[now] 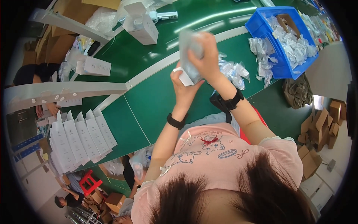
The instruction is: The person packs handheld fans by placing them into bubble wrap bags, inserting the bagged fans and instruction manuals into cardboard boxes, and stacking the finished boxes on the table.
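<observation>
Above the green bench, my left hand is closed around a small white box, of which a flap shows near my thumb. My right hand grips a clear plastic-wrapped item that stands up from the box. Motion blurs its upper end, and what the wrap contains cannot be made out. Both hands are close together, and my fingers hide where the wrapped item meets the box. Just right of my right hand lies a pile of small clear bags with white pieces inside.
A blue bin full of small bags stands at the right. At the left, several white boxes stand in a row with raised flaps. An open white box is beyond the metal rail. Co-workers' hands show at far left.
</observation>
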{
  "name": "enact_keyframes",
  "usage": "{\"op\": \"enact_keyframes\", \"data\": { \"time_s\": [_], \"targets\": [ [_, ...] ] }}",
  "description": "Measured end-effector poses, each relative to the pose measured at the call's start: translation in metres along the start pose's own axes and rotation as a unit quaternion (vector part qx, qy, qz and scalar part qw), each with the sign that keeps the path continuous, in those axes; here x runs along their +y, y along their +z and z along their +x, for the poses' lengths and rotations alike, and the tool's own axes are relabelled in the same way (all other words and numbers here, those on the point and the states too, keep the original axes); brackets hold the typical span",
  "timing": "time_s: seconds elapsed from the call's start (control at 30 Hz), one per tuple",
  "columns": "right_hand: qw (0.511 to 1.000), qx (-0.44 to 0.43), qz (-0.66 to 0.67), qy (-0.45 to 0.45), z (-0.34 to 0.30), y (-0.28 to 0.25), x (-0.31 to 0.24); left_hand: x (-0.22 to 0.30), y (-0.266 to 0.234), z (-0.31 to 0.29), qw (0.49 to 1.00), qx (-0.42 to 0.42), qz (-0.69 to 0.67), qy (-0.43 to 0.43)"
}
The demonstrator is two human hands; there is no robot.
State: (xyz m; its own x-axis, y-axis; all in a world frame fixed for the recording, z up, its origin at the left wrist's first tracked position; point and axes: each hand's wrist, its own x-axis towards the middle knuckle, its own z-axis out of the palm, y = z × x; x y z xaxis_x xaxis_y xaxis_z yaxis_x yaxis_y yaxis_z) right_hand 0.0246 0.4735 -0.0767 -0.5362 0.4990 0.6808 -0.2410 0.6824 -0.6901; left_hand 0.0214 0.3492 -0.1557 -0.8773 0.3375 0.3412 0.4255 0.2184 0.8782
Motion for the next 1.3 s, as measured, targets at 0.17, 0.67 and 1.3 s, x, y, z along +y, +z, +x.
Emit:
{"op": "enact_keyframes", "data": {
  "time_s": [0.17,0.67,1.3],
  "targets": [
    [0.966,-0.248,0.057,-0.051,-0.033,-0.023,0.029,-0.009,-0.023,-0.002,0.988,0.084,-0.060,-0.112],
    [0.966,-0.229,-0.118,0.022,-0.035,-0.039,0.119,0.029,-0.070,-0.007,0.995,-0.031,0.084,0.053],
    [0.836,-0.467,-0.014,-0.288,-0.029,-0.020,-0.027,0.025,-0.079,0.015,0.988,0.014,-0.053,-0.143]
  ]
}}
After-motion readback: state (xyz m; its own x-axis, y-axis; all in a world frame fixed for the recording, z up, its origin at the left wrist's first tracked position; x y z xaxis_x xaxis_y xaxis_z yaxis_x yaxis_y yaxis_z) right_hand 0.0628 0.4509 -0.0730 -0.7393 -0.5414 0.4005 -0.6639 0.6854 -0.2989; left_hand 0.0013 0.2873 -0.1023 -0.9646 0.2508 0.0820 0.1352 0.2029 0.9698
